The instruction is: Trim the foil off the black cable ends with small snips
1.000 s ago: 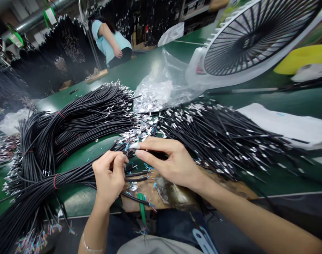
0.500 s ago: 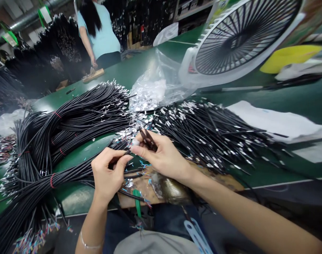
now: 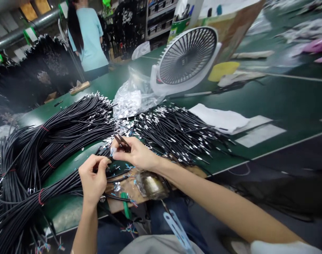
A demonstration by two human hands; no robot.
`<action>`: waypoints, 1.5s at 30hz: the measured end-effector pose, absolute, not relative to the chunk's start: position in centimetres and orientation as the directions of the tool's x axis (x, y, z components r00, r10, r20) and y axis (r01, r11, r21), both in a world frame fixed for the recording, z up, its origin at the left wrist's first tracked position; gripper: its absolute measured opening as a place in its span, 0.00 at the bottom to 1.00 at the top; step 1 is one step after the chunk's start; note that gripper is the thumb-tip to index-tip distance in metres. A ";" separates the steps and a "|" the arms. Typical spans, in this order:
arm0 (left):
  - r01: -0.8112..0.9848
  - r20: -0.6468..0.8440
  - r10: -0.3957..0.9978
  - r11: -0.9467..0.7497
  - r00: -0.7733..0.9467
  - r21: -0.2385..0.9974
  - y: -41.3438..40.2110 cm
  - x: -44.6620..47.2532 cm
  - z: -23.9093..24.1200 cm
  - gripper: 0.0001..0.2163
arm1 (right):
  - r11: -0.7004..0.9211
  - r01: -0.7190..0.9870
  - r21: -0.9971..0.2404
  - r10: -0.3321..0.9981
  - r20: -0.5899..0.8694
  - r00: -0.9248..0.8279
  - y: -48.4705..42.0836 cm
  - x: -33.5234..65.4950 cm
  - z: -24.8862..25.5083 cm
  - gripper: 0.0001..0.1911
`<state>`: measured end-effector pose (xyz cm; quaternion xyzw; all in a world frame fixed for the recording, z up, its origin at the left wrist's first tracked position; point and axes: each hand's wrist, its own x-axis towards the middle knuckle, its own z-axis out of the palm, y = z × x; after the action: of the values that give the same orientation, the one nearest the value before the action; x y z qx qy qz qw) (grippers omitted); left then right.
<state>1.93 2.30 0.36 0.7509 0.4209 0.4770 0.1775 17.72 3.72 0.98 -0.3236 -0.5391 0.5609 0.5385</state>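
My left hand (image 3: 93,178) is closed in a pinch at the front of the bench, on the end of a black cable that is mostly hidden by the fingers. Close beside it, my right hand (image 3: 139,155) holds a dark two-pronged tool (image 3: 121,141) across the palm, its tips pointing up and left. The right thumb and forefinger also meet at a small blue-and-white bit (image 3: 112,151) by the cable end. Under the hands lies a brown board (image 3: 118,203) with stripped cable ends showing coloured wires.
Bundled black cables (image 3: 60,130) tied with red bands spread leftward. A loose cable pile (image 3: 174,134) lies right, near white paper (image 3: 219,118). Behind are a plastic bag (image 3: 129,100) and a fan (image 3: 188,58). Another person (image 3: 88,38) stands across the green bench.
The view has swung right, so the hands and cables sit further left in it. The right fingertips have drawn slightly off the left ones, and bluish strands show there. The other person has turned.
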 end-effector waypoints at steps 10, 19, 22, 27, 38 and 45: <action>0.530 0.545 0.815 -0.556 0.197 0.640 2.5 2.4 0.3 0.12 | 0.538 0.036 -0.842 0.837 0.528 -0.142 3.2 17.6 0.4 0.07; 0.543 0.504 0.857 -0.477 0.111 0.691 2.1 2.9 0.5 0.15 | 0.606 0.421 -0.675 0.675 0.717 0.177 3.1 18.2 0.3 0.08; 0.531 0.509 0.855 -0.479 0.101 0.699 2.0 2.9 0.4 0.15 | 0.545 0.296 -0.785 0.791 0.598 0.130 3.2 18.5 0.5 0.10; 0.519 0.542 0.829 -0.525 0.134 0.675 2.0 2.8 0.1 0.10 | 0.375 0.013 -0.927 0.926 0.373 -0.057 3.1 17.6 0.6 0.17; 0.539 0.510 0.846 -0.506 0.156 0.673 1.7 2.8 0.5 0.14 | 0.585 0.524 -0.619 0.651 0.744 0.152 2.5 18.0 1.0 0.09; 0.458 0.438 0.893 -0.433 0.102 0.776 1.9 2.7 0.3 0.10 | 0.576 0.456 -0.679 0.690 0.703 0.175 2.5 18.2 0.7 0.07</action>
<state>2.66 1.86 0.34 0.7049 0.4792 0.4686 0.2321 18.22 2.48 0.69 -0.4507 -0.6353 0.0942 0.6200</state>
